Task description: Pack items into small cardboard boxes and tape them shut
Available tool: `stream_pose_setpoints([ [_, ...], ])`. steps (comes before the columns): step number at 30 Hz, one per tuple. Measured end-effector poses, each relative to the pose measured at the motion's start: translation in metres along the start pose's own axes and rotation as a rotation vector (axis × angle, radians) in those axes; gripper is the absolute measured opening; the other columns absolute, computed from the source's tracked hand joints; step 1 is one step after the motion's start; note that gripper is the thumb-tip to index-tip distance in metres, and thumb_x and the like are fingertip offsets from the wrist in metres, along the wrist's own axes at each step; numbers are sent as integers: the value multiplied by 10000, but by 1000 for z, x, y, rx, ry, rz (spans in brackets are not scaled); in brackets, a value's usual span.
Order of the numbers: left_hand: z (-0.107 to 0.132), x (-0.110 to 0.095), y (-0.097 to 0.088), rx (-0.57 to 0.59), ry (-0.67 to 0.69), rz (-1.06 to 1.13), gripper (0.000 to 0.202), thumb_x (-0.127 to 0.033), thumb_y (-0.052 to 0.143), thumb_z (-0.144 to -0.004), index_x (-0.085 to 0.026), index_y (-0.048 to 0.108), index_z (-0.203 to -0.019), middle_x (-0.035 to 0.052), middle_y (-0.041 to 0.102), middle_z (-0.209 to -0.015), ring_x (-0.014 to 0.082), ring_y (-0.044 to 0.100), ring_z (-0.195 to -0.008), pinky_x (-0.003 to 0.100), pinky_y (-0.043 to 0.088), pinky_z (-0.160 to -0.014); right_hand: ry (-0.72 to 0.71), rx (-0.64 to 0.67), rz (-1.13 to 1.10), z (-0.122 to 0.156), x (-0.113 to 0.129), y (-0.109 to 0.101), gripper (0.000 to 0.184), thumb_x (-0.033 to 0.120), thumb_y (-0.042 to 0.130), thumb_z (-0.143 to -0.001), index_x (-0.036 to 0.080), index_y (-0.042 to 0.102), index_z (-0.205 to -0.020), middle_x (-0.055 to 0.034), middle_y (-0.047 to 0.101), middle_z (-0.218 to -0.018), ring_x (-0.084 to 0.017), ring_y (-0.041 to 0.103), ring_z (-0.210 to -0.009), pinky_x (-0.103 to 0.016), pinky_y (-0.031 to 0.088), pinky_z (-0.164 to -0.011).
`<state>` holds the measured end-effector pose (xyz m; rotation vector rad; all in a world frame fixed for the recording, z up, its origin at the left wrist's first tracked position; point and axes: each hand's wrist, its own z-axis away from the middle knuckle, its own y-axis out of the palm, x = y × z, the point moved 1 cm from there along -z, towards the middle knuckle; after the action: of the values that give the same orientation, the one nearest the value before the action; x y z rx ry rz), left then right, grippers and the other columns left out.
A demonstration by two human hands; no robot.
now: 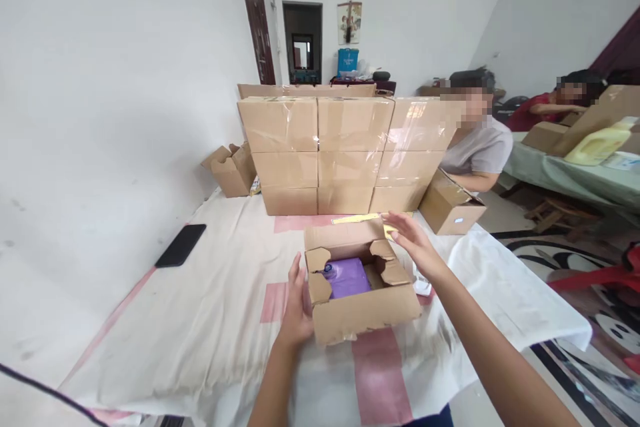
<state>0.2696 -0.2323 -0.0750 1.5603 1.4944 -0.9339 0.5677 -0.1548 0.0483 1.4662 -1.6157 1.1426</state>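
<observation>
In front of me an open cardboard box (pixel 367 317) stands on the cloth-covered table, its flaps folded outward. Inside lies a purple plastic jug (pixel 350 277) with a dark round neck towards the left; part of the box's inside beside it is bare. My left hand (pixel 299 307) is against the box's left side, fingers extended and not wrapped round anything. Above the far right corner of the box is my right hand (pixel 413 240), fingers spread and holding nothing. Whether its fingertips touch the flap I cannot tell.
A wall of taped cartons (pixel 345 153) crosses the table's far side. An open carton (pixel 233 170) stands at its left, another carton (pixel 453 203) at its right. A black phone-like slab (pixel 181 245) lies left. One person (pixel 480 147) sits behind the cartons; another is farther right.
</observation>
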Motion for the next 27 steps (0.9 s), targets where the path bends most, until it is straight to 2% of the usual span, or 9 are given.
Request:
stream_pose_setpoints([
  [2,-6,-14,5,-57,231,-177,467,-569,733,-804,-376,699,-1228,-29,256,-1656,394,76,-1546,614,136,-1243,39,28,-136,11,-11,-1,417,546,624,-902,272,558,-1209,-88,707,-1151,-271,678,-1104,-499,495,-1016],
  [4,-12,-25,11,-187,322,-284,276,-520,621,-907,-346,761,-1068,-25,366,-1607,382,141,-1537,625,158,-1231,44,19,-198,21,-17,1,350,557,606,-904,263,593,-1093,-50,730,-892,-281,719,-966,-506,516,-974],
  [6,-17,-33,15,-341,223,-270,324,-377,596,-945,-370,665,-1262,-24,342,-1622,338,192,-1532,589,223,-1221,46,10,-205,29,-21,4,296,537,613,-901,255,617,-990,-34,705,-754,-295,723,-928,-503,526,-941],
  [8,-20,-37,19,-386,99,-263,553,-256,562,-945,-375,463,-1476,4,374,-1606,296,228,-1526,544,260,-1216,43,-36,-203,36,-24,4,252,497,609,-905,251,630,-953,-44,710,-764,-300,719,-938,-505,526,-930],
  [11,-23,-40,20,-221,141,-444,537,-161,459,-935,-356,540,-1429,14,680,-1291,274,344,-1471,566,135,-1246,-9,-340,-206,47,-34,-6,145,393,609,-896,250,626,-900,-37,705,-814,-267,707,-909,-482,522,-930],
  [13,-24,-39,17,-101,249,-580,492,-139,447,-918,-360,645,-1311,5,733,-1140,284,425,-1405,598,48,-1244,-18,-626,-208,56,-46,-22,102,331,622,-862,239,605,-821,-15,672,-798,-221,684,-838,-424,526,-890],
  [16,-23,-35,10,4,359,-564,379,-222,568,-886,-327,674,-1234,37,605,-1378,331,392,-1414,618,192,-1208,115,-825,-192,74,-68,-47,122,313,658,-805,218,590,-770,2,625,-791,-177,639,-793,-340,519,-812],
  [19,-23,-31,6,4,422,-499,271,-292,676,-845,-298,691,-1115,61,514,-1453,359,359,-1428,603,324,-1150,277,-757,-117,93,-83,-62,171,358,684,-780,209,614,-827,-9,628,-825,-175,618,-762,-309,502,-728],
  [27,-23,-35,11,-9,411,-635,108,-298,687,-849,-259,688,-949,75,565,-1348,350,370,-1401,588,320,-1141,459,-422,106,113,-72,-65,214,381,603,-819,196,612,-710,-1,595,-653,-160,526,-632,-277,406,-600],
])
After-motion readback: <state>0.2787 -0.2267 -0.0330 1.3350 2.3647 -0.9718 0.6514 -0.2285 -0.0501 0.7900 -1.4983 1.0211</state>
